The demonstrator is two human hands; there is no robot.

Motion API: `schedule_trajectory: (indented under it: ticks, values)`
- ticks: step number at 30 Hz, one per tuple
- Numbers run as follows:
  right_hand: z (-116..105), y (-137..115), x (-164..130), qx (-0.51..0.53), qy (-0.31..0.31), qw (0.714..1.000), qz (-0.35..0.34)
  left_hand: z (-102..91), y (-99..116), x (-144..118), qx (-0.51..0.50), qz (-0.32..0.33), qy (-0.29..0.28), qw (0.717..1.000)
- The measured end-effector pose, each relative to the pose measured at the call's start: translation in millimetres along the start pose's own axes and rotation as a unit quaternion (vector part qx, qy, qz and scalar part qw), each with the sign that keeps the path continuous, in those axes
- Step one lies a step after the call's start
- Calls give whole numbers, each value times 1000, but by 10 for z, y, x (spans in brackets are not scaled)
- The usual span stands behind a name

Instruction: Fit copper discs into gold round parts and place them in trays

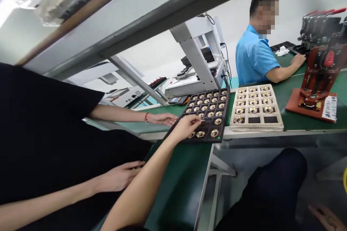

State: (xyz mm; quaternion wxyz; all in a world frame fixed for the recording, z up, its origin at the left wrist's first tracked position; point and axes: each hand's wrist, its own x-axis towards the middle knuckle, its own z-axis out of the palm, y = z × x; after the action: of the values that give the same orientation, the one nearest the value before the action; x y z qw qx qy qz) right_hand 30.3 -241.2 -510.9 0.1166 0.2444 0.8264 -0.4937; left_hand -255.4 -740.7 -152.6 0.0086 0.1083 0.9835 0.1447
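Observation:
My left hand (187,128) reaches over a black compartment tray (210,126) with thumb and fingertips pinched together. Whatever sits in that pinch is too small and covered to make out. Round gold and silver metal parts (214,133) lie in most of the tray's pockets; some near my fingers are bare. Low at the right edge, my right hand (328,218) hangs beside my dark-clad leg, fingers stretched out, holding nothing that shows. A white tray (233,124) stands to the right of the black one, with similar round parts and two unfilled pockets in its front row.
A person in black at left has one hand (162,118) by the black tray and another (121,177) near my forearm. Another person in blue (255,56) sits beyond. A red-brown toggle press (311,104) stands at right. A grey shelf beam (130,25) slants overhead.

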Motion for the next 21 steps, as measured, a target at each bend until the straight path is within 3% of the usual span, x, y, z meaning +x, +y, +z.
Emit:
schedule_trajectory:
  ticks: [3, 6, 14, 17, 21]
  values:
    - [-75, -106, 54, 57, -29, 997, 41, 203, -78, 183, 13, 0, 4, 1000]
    - [-132, -98, 50, 71, -29, 997, 20, 292, -111, 223, 23, 14, -20, 999]
    - [-192, -65, -72, 84, -28, 995, 41, 262, -301, -277, 54, -49, -12, 997]
    - [-129, -101, -41, 75, 3, 996, 47, 398, -234, -398, 50, -47, -12, 998]
    - [-48, -105, 24, 67, 9, 997, 35, 501, -37, -453, 52, -32, 52, 997]
